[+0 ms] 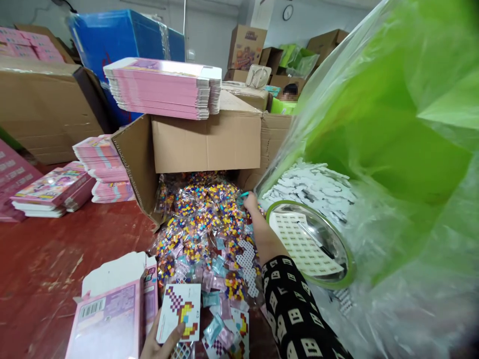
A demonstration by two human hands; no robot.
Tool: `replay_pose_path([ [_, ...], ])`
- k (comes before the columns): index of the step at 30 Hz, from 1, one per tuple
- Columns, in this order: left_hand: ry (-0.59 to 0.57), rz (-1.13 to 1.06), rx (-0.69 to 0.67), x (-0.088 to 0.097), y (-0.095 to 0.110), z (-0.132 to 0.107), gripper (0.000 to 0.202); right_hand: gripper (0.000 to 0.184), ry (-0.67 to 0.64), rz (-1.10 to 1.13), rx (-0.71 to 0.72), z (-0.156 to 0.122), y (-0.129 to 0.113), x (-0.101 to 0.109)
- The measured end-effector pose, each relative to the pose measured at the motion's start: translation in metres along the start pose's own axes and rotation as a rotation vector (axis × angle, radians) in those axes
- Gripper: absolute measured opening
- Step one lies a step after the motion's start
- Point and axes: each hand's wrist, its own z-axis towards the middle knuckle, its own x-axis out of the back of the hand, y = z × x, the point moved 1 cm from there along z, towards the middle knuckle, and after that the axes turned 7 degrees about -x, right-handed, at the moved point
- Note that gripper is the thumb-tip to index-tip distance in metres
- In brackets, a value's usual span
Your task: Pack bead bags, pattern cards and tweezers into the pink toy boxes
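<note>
Black patterned sleeve [295, 309] covers the right arm, which extends along the right side of a pile of bagged coloured pieces [209, 209] at the open carton [205, 144]. Right hand [252, 202]: positioned at a small teal item [244, 194]; whether the fingers grip it cannot be told. Left hand [162, 344]: holds a pixel-pattern card [174, 316], thumb on its face, right of the pink box [108, 319].

Bead packets [204, 209], centre | carton [207, 149], 12 o'clock, stack [160, 89] atop | tray [329, 234], 3 o'clock, sheet [295, 244] inside | opened box [108, 319], 8 o'clock
</note>
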Motion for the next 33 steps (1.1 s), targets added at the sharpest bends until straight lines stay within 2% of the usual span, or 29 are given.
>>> replay_pose_path([
  [4,-0.049,-0.086,-0.040,-0.004,0.008,-0.008,0.094,0.032,0.140,0.179,-0.031,-0.017,-0.014,0.035],
  [5,-0.071,-0.101,-0.056,-0.004,0.010,-0.009,0.091,0.033,0.167,0.284,-0.013,-0.028,-0.017,0.045],
  [7,-0.136,-0.118,-0.086,-0.005,0.014,-0.008,0.085,0.035,0.195,0.674,0.060,-0.061,-0.021,0.064],
  [8,-0.159,-0.119,-0.104,-0.004,0.015,-0.007,0.082,0.037,0.142,0.840,0.092,-0.084,-0.023,0.072],
  [9,-0.177,-0.113,-0.120,-0.003,0.016,-0.005,0.079,0.040,0.021,0.957,0.103,-0.112,-0.025,0.078],
  [10,-0.188,-0.108,-0.133,-0.002,0.016,-0.004,0.077,0.041,-0.173,1.015,0.089,-0.145,-0.027,0.082],
  [12,-0.208,-0.110,-0.142,-0.001,0.013,-0.003,0.072,0.040,-0.583,1.000,0.020,-0.219,-0.031,0.082],
  [13,-0.217,-0.129,-0.133,-0.001,0.012,-0.003,0.069,0.037,-0.745,0.950,-0.010,-0.255,-0.033,0.078],
  [14,-0.223,-0.156,-0.121,-0.001,0.009,-0.004,0.065,0.034,-0.854,0.908,-0.020,-0.288,-0.034,0.073],
  [15,-0.227,-0.185,-0.117,-0.001,0.007,-0.005,0.061,0.033,-0.880,0.873,-0.017,-0.316,-0.034,0.065],
  [17,-0.228,-0.211,-0.135,-0.002,0.003,-0.009,0.058,0.031,-0.788,0.815,0.039,-0.353,-0.033,0.050],
  [20,-0.241,-0.148,-0.203,0.000,-0.001,-0.013,0.061,0.026,-0.567,0.717,0.144,-0.372,-0.027,0.037],
  [23,-0.290,-0.077,-0.256,0.005,-0.001,-0.015,0.059,0.028,-0.452,0.663,0.171,-0.368,-0.022,0.038],
  [24,-0.307,-0.052,-0.276,0.007,0.001,-0.015,0.057,0.035,-0.486,0.682,0.145,-0.366,-0.023,0.040],
  [25,-0.321,-0.029,-0.296,0.008,0.004,-0.016,0.056,0.042,-0.588,0.716,0.104,-0.363,-0.024,0.043],
  [27,-0.340,0.012,-0.328,0.011,0.012,-0.019,0.057,0.049,-0.925,0.783,0.016,-0.361,-0.031,0.047],
  [29,-0.342,0.058,-0.354,0.014,0.023,-0.021,0.058,0.045,-1.217,0.810,-0.009,-0.363,-0.043,0.051],
  [30,-0.334,0.088,-0.368,0.017,0.029,-0.022,0.060,0.043,-1.289,0.813,0.002,-0.364,-0.049,0.051],
  [33,-0.269,0.185,-0.470,0.039,0.047,-0.023,0.064,0.042,-1.333,0.826,0.074,-0.365,-0.072,0.043],
])
